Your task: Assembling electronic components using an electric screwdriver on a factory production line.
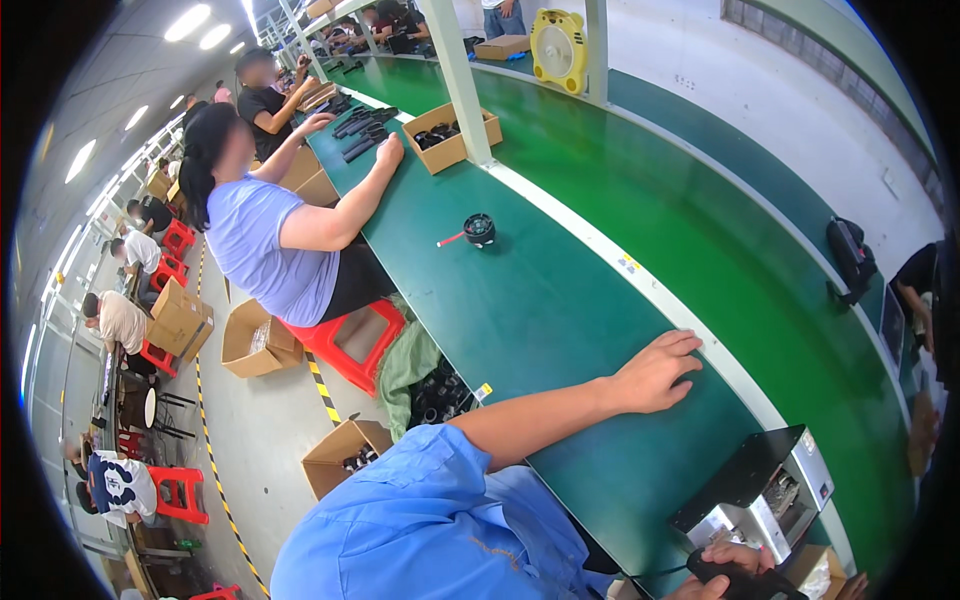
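My left hand (655,375) lies palm down on the dark green table (590,320), beside its white edge rail, with the fingers stretched out and nothing held. At the lower right, my right hand (737,556) is curled round a smooth black object (745,582), partly cut off by the picture's edge; its kind cannot be made out. Right by that hand stands a small bench machine (765,490) with a black cover and silver metal body. Farther up the table sits a small round black part (479,230) with a red strip or lead sticking out leftward.
A green conveyor belt (690,220) runs beyond the rail. To the left, a co-worker in a lilac shirt (265,225) sits near dark handle-like parts (365,130) and a cardboard box (440,140). An open carton (345,455) and a green sack (405,375) stand below the table's edge.
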The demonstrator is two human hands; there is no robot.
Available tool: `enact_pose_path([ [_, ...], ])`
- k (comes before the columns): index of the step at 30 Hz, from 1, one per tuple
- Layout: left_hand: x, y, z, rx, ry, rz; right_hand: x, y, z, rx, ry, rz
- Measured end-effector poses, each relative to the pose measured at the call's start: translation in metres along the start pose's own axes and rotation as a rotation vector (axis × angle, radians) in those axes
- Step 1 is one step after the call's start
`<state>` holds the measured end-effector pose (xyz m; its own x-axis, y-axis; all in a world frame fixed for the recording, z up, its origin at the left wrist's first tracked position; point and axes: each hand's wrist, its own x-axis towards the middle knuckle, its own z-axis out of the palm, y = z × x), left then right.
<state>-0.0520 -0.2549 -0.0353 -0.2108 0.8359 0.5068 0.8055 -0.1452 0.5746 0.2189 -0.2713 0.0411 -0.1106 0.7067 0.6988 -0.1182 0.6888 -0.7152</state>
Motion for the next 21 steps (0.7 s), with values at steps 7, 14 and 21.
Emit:
enact_pose_path([
  [7, -0.0006, -0.0005, 0.0004, -0.004, 0.005, 0.0, -0.0013, 0.0009, -0.0021, -0.008, -0.015, -0.006],
  [14, -0.0001, 0.0008, -0.0011, -0.005, -0.002, -0.007, -0.0011, 0.0006, -0.0007, -0.01, -0.008, -0.005],
  [21, -0.0006, 0.0002, 0.0001, -0.006, -0.006, -0.017, -0.0012, 0.001, 0.0, -0.002, 0.002, -0.01],
])
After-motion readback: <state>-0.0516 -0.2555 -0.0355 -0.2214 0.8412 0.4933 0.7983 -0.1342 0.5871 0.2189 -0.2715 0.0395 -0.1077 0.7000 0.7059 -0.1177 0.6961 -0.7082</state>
